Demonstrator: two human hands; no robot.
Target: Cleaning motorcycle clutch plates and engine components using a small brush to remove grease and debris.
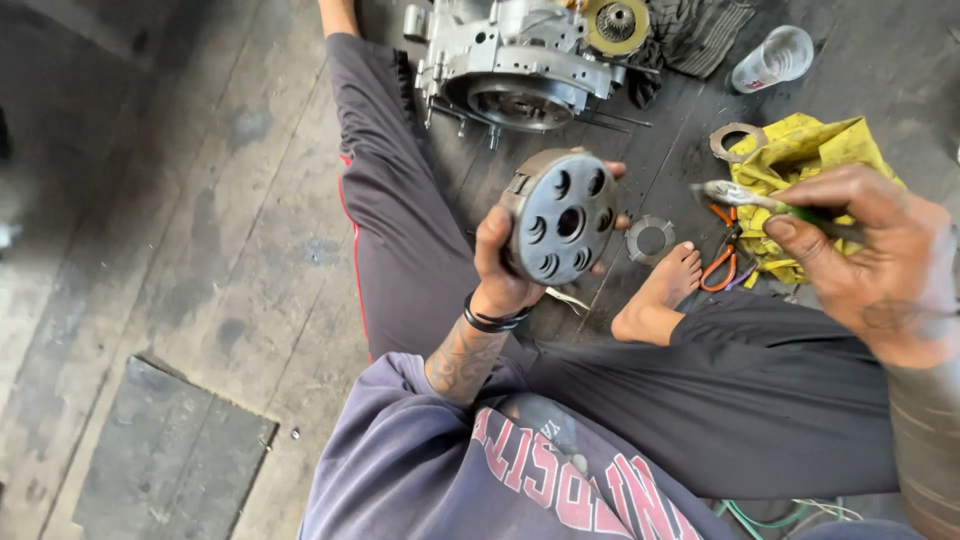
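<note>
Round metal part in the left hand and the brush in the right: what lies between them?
In the head view, a toothed metal ring lies on the floor between the round metal part in the left hand and the brush in the right hand.

Grey plank floor (200,230) (grimy) carries engine casing (510,60), yellow rag (800,150), pliers (722,262).

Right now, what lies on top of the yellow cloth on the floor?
A flat metal ring rests on the yellow cloth at its upper left edge. The right hand, holding a brush, covers the cloth's lower right part.
</note>
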